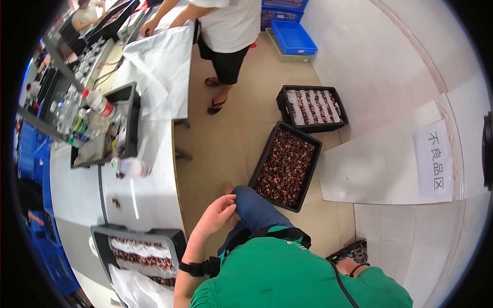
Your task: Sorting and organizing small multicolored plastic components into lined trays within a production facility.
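My left hand [218,212] is in front of me beside my bent knee, its fingers loosely stretched and nothing seen in them. A black band circles that wrist. Low at the right, my right hand [348,265] is at a dark crate [335,255] holding small greenish and dark pieces. Its fingers are hidden, so I cannot tell what they grip. On the floor just ahead stands a black crate [251,183] filled with loose small dark-red and brown pieces. Beyond it, another black crate [313,129] has similar pieces in rows between white sheets.
At the left runs a long white table [154,200]. On it are a grey crate [97,237] of layered pieces, a bin [134,110] of plastic bottles, and a bottle [132,167] lying down. A person [231,25] stands ahead near blue trays [294,38]. A white wall [390,174] is at right.
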The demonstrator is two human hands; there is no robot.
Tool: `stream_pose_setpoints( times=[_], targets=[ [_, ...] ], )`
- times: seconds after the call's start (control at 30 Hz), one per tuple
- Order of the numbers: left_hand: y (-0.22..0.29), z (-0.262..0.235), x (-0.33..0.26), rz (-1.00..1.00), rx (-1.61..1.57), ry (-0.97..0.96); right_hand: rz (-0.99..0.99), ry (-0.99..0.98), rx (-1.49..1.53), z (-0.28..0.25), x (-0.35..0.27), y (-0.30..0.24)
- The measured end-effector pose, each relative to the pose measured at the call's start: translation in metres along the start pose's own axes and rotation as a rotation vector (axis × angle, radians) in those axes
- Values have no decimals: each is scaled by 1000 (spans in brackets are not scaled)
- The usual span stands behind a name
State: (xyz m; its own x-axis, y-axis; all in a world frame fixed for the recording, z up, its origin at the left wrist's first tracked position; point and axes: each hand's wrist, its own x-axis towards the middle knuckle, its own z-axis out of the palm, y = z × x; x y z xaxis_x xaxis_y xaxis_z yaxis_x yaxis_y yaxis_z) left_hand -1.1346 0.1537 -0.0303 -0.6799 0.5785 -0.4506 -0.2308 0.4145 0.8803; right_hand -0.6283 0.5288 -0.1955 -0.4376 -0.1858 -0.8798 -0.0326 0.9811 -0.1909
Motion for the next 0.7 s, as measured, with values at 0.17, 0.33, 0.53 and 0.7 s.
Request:
stream_pose_setpoints(
  times=[0.17,0.33,0.53,0.7],
  targets=[
    [45,-24,66,0,155,-67,133,305,141,-208,117,-24],
    [92,-41,184,-32,287,-216,213,624,457,-298,192,38],
    [123,-42,382,65,473,-262,478,233,913,-279,243,79],
    [160,-33,504,59,580,-306,551,340,1346,-327,243,105]
  ],
)
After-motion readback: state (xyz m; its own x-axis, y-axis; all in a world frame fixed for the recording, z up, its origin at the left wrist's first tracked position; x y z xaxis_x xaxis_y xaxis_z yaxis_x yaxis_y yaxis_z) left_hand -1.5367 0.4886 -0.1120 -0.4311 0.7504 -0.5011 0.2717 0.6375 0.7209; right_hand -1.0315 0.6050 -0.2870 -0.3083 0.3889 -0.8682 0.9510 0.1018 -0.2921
